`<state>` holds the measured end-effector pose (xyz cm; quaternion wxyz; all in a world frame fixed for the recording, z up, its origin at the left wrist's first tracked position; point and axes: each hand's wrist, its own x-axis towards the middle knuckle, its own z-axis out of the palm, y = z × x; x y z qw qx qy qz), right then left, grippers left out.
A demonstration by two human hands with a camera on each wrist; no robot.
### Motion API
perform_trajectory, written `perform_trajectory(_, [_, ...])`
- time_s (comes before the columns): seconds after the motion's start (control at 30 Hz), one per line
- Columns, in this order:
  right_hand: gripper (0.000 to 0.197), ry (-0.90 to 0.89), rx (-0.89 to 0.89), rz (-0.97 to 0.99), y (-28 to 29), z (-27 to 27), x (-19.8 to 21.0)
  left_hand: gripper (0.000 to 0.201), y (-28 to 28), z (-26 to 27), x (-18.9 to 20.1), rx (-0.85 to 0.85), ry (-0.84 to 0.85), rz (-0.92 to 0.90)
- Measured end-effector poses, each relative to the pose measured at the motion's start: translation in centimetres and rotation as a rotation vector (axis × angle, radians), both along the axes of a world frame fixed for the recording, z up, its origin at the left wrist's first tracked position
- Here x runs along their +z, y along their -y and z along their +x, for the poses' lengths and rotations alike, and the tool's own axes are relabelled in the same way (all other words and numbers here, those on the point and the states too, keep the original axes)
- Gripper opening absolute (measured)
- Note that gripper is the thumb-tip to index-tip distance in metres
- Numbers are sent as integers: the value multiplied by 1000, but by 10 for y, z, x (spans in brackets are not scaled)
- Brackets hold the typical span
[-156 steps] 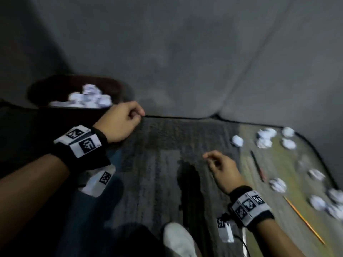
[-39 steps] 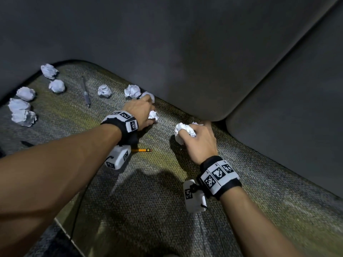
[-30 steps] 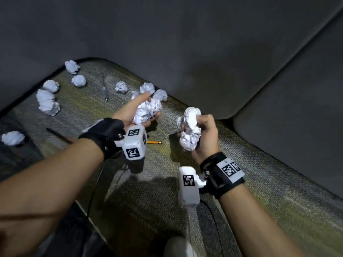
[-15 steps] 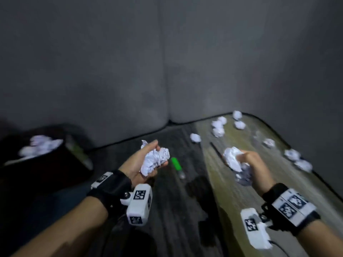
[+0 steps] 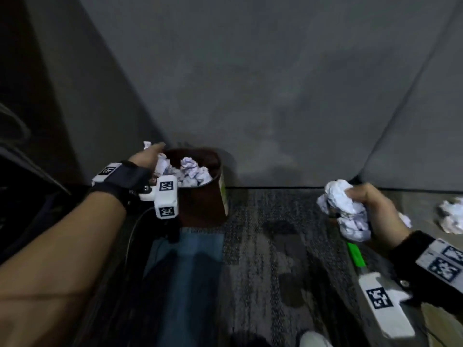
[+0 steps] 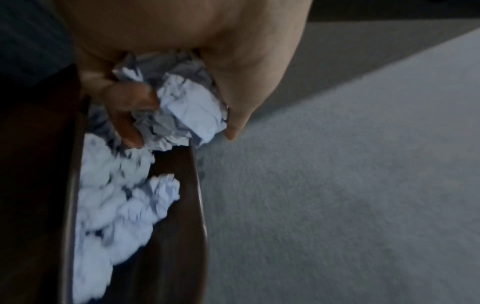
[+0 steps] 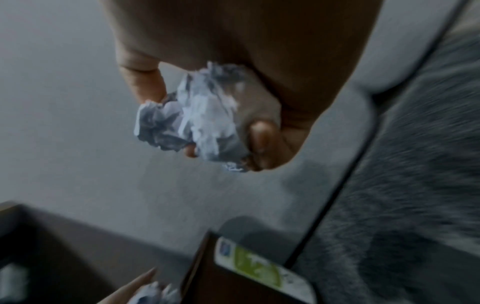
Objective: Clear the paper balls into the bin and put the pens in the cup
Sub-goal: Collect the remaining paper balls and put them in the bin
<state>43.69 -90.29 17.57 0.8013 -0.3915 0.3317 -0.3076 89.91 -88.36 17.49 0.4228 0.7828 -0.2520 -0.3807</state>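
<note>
My left hand hovers over the left rim of the dark brown bin and grips crumpled white paper balls. The bin holds several paper balls. My right hand is off to the right above the carpet, curled round a bunch of paper balls, also seen in the right wrist view as paper balls. A green pen lies on the floor below my right hand. Loose paper balls lie at the far right. No cup is in view.
Grey upholstered walls rise behind the bin and to the right. The bin carries a green and white label on its side. Dark patterned carpet lies between my hands. A shoe tip shows at the bottom edge.
My view has swung left to the bin. My left hand has carried its paper balls up over the bin's rim. My right hand still holds its bunch, off to the right.
</note>
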Motion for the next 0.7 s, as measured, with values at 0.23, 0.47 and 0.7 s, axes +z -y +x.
perform_trajectory(0.23, [44,72,47,-115,42,163,13,35,-6,-31,16,77,320,94])
perform_trajectory(0.47, [34,-706,118,-967,41,279,7,57,-1,-21,15,-11,412,155])
perform_trajectory(0.7, [59,-1168,564,-1351,44,295,-14,24,-14,11,26,222,512,-113])
